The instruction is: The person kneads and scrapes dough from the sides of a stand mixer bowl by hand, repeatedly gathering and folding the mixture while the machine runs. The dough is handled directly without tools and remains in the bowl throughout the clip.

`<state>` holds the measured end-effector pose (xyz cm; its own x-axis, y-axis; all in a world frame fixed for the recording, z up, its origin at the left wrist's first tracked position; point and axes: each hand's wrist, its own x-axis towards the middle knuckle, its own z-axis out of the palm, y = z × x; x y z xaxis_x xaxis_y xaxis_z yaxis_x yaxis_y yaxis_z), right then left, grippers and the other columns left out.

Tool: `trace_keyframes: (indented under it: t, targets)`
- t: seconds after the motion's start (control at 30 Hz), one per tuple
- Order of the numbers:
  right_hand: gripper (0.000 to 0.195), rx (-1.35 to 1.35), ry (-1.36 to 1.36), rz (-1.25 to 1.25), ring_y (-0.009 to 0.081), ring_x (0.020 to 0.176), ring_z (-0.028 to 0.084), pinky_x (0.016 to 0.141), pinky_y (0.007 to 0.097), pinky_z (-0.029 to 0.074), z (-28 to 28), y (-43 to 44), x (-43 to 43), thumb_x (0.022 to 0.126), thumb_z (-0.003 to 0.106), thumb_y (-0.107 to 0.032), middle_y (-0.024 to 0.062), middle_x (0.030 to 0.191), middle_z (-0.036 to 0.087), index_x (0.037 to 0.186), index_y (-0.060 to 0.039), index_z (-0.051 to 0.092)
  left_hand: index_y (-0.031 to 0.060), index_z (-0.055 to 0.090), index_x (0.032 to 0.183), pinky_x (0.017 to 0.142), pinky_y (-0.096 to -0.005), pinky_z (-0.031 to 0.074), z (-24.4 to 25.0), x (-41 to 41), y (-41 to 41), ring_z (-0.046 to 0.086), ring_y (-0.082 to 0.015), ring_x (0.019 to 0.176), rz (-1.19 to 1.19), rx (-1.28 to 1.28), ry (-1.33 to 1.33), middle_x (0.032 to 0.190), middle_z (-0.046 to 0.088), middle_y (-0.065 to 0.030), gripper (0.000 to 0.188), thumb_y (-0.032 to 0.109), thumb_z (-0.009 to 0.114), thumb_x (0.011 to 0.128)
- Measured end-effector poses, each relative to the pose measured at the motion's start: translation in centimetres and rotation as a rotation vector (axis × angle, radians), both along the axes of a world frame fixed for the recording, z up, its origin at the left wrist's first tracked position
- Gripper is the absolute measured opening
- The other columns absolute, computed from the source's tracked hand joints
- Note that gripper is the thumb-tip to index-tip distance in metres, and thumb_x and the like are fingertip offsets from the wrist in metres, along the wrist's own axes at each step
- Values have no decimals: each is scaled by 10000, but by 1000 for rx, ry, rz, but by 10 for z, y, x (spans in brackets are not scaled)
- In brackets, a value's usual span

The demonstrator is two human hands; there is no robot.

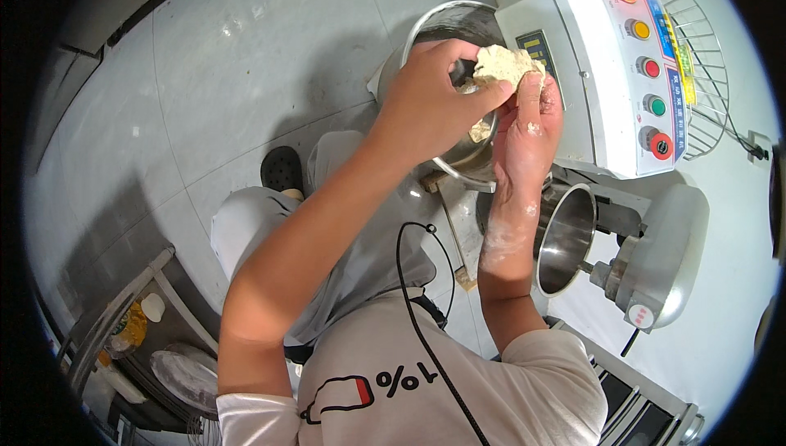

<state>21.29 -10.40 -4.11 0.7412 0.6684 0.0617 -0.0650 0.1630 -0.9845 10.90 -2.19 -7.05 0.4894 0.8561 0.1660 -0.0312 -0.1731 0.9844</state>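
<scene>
A rough, pale piece of dough (505, 66) is held up between my two hands over a large steel mixer bowl (424, 23). My left hand (433, 99) grips its left and lower edge, the thumb lying across the front. On the right side, my right hand (529, 117) pinches it between thumb and fingers, with dough bits and flour stuck to the skin and forearm. Below the hands, another bit of dough (480, 131) shows inside the bowl, against metal. My hands hide much of the bowl's inside.
A white mixer housing (577, 77) with lit and coloured buttons adjoins the bowl; a wire guard (706, 65) is behind it. A planetary mixer (666, 255) with a steel bowl (568, 243) stands at right. A rack (169, 298) holding floury pans is lower left. A black cord (424, 335) crosses my shirt.
</scene>
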Motion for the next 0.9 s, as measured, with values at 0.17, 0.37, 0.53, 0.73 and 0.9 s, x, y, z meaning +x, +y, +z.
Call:
trace_keyframes:
  t: [0.17,0.37,0.53,0.73,0.9]
  targets:
    - [256,-125,-152,104,101,881,643,760,253,526,-5,-8,7,1083,576,-212,60,1052,696,1192,11,637,-34,705,1104,710,-248,503,10,-7,11,625,-80,752,-134,-179,6,862,729,-36,381,306,763,943]
    - [284,66,236,235,160,963,691,856,285,550,-1,-8,2,1025,642,-97,125,1099,718,1262,59,626,-15,702,982,678,-232,472,15,-16,20,584,-62,728,-186,-301,-81,794,676,3,306,289,735,975]
    - [300,-57,67,104,164,1006,697,920,293,548,-5,-5,7,968,679,5,121,1137,723,1258,71,635,4,703,999,671,-266,473,16,-17,19,591,-93,723,-124,-338,-101,789,672,6,334,338,703,993]
    - [357,-251,-199,155,89,989,652,874,233,523,15,-5,-10,976,703,-57,80,1147,711,1300,76,630,6,721,959,675,-332,487,27,-24,18,611,-197,695,-136,4,224,773,661,-101,327,332,716,948]
    - [293,-246,-66,185,79,950,627,810,229,505,0,-8,0,988,695,-77,20,1044,676,1252,26,622,1,716,988,652,-305,475,19,-16,21,579,-122,687,7,-109,6,764,660,-42,307,307,689,986]
